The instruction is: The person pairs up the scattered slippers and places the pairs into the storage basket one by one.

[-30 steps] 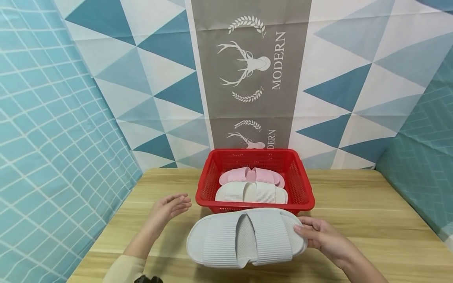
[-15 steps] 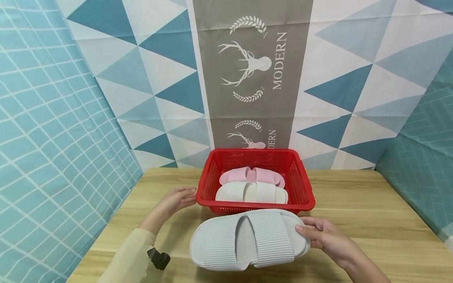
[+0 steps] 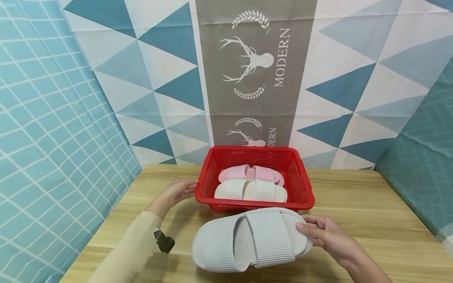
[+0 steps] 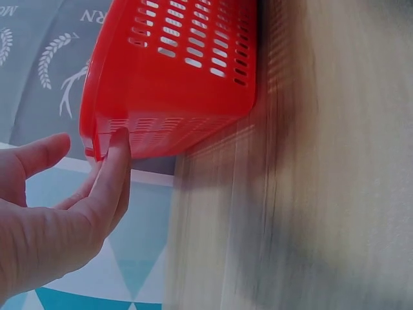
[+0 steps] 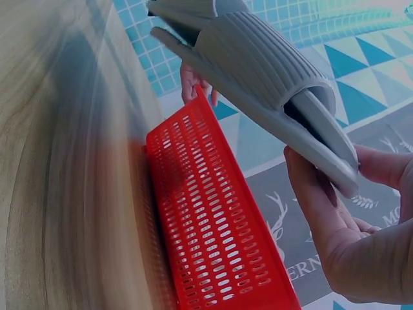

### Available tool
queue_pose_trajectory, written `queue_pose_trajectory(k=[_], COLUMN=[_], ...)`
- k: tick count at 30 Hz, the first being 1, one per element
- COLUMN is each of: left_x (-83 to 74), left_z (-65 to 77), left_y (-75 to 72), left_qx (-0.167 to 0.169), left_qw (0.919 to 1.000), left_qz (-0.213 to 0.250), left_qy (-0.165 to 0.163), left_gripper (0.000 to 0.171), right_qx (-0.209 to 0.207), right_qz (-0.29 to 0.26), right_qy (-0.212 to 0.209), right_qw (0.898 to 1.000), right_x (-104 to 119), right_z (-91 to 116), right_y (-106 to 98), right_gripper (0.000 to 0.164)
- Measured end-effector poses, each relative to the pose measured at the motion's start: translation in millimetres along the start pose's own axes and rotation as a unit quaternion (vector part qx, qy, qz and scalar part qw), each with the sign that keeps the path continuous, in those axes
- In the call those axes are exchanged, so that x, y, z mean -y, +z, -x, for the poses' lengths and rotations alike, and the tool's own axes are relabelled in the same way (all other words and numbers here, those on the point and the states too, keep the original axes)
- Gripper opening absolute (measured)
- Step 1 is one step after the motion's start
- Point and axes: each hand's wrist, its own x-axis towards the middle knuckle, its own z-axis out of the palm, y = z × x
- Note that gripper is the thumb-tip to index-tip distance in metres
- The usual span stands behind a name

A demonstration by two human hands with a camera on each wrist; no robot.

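Note:
My right hand point(image 3: 327, 236) pinches a pair of light grey slippers point(image 3: 270, 239) by the right end, thumb on top and fingers beneath. The slippers are slotted into each other and are held above the table in front of a red plastic basket point(image 3: 307, 196). In the right wrist view the same grey slippers point(image 5: 258, 58) stand off the table, tilted. My left hand point(image 3: 179, 192) is at the basket's left side. In the left wrist view its fingertips point(image 4: 119, 139) touch the basket just below the rim, and the thumb is apart from it.
Inside the basket lie white slippers point(image 3: 233, 191) in front and pink slippers point(image 3: 263, 174) behind. The wooden table point(image 3: 361, 204) ends at a patterned back cloth point(image 3: 170, 114). Blue tile-print cloth point(image 3: 46, 129) stands on the left, green cloth point(image 3: 424, 165) on the right.
My left hand has moved forward and right, from beside the basket to its left side. The right hand still holds the grey slippers, which have shifted slightly right.

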Motion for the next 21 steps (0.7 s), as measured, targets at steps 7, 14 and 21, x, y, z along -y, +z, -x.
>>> queue_pose_trajectory(k=[7, 14, 21], left_x=[-4.8, -13.7, -21.1], left_z=[-6.2, -14.3, -15.1], left_y=[3.0, 10.2, 10.6], left_qx=[-0.015, -0.023, -0.017], left_qw=[0.9995, 0.9981, 0.9982], left_qz=[-0.011, -0.040, -0.038], left_qy=[-0.025, -0.040, -0.043], left_gripper=[0.044, 0.042, 0.039], right_qx=[0.001, -0.009, -0.025], right_qz=[-0.004, 0.014, 0.023], right_qy=[-0.001, -0.010, -0.036], right_qw=[1.000, 1.000, 0.999], right_x=[-0.4, 5.8, 17.6], right_z=[2.4, 3.7, 3.6], right_y=[0.4, -0.8, -4.1], right_gripper=[0.031, 0.035, 0.026])
